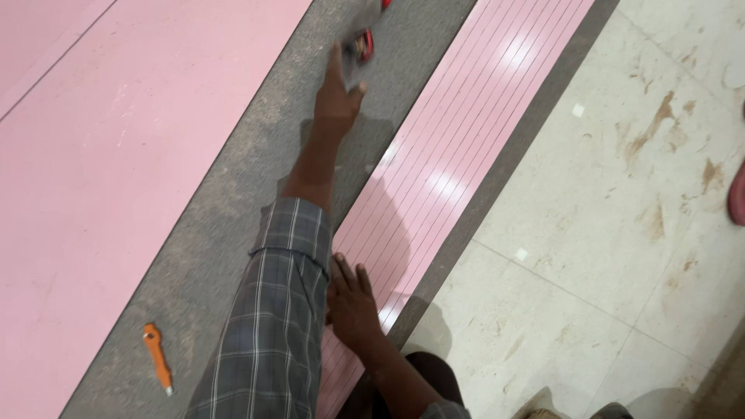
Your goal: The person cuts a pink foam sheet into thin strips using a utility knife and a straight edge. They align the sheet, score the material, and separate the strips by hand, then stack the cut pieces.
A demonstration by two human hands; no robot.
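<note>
My left hand (337, 97) is stretched far forward over the grey strip (233, 194), its plaid sleeve (279, 310) pushed back from the wrist. Its fingertips are at a small red and black object (362, 45), which is blurred by motion, so I cannot tell whether the fingers hold it. My right hand (353, 302) lies flat, fingers spread, on the near end of a pink panel (458, 147) scored into several narrow lengthwise strips.
A wide pink sheet (116, 155) covers the left side. An orange utility knife (157, 357) lies on the grey strip near the bottom left. Stained pale floor tiles (621, 233) fill the right, with a reddish object (737, 194) at the right edge.
</note>
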